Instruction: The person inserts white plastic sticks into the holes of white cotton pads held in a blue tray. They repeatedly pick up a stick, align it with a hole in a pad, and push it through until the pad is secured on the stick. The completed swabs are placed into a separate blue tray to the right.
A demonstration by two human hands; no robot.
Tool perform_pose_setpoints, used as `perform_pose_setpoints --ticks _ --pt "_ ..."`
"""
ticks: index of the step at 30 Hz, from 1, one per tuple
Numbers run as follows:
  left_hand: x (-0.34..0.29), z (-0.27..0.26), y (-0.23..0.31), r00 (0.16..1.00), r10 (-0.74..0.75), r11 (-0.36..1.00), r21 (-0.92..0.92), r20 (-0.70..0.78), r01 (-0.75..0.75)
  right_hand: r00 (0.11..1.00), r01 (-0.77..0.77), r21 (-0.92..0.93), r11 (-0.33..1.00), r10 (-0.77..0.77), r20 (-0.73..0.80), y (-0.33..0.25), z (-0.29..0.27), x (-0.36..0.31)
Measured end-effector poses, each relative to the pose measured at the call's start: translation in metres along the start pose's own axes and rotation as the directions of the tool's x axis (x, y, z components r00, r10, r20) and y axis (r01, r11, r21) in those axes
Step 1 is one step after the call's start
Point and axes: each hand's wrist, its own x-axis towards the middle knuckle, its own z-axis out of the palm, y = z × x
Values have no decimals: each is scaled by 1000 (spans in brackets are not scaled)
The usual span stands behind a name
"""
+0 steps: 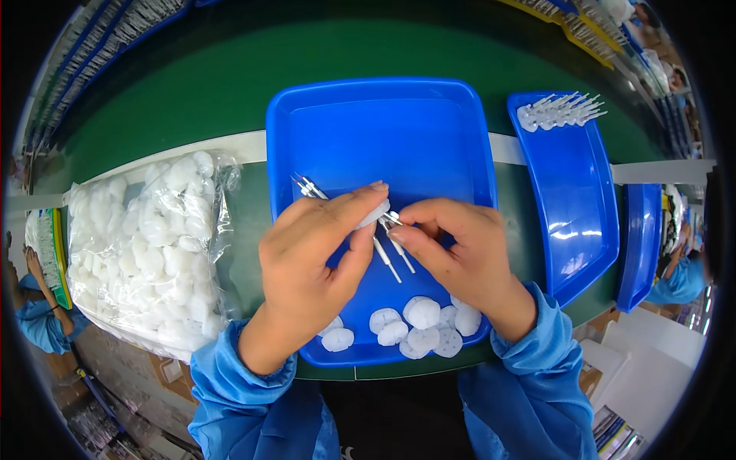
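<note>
My left hand [305, 249] grips a round white plastic disc [372, 215] between thumb and fingers, over the blue tray [381, 90]. Close against it, my right hand [469, 249] pinches a thin white rod [392, 219] at the disc's edge. Below the fingertips, two slender white rods [389, 262] point down toward the tray floor; what they join to is covered by my fingers. More rods with dark and metallic parts [308, 186] lie beyond my left hand. Several loose white discs [422, 313] rest along the tray's near side.
A clear plastic bag full of white discs [146, 253] stands left of the tray. To the right, a narrower blue tray [571, 192] holds rows of white discs with rods [560, 112] at its far end. Other people [46, 314] work at both sides.
</note>
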Motion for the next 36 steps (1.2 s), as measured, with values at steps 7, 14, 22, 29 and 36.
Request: perform_pose_setpoints --ticks 7,14,22,29,36 --pt "-6 6 3 999 41 987 155 18 -44 997 0 -177 984 -14 -78 8 10 -4" --pt "-14 6 14 996 -75 982 178 42 66 957 226 -366 903 -276 -89 11 12 1" --pt "-10 6 -2 945 -319 871 -371 71 321 977 155 -137 978 -172 -125 10 4 4" --pt "-4 0 -3 1000 9 998 -55 29 -7 998 34 292 956 -48 42 13 -6 6" --pt "-6 8 4 999 -6 994 -112 -32 3 998 -46 485 873 24 51 16 -2 2"
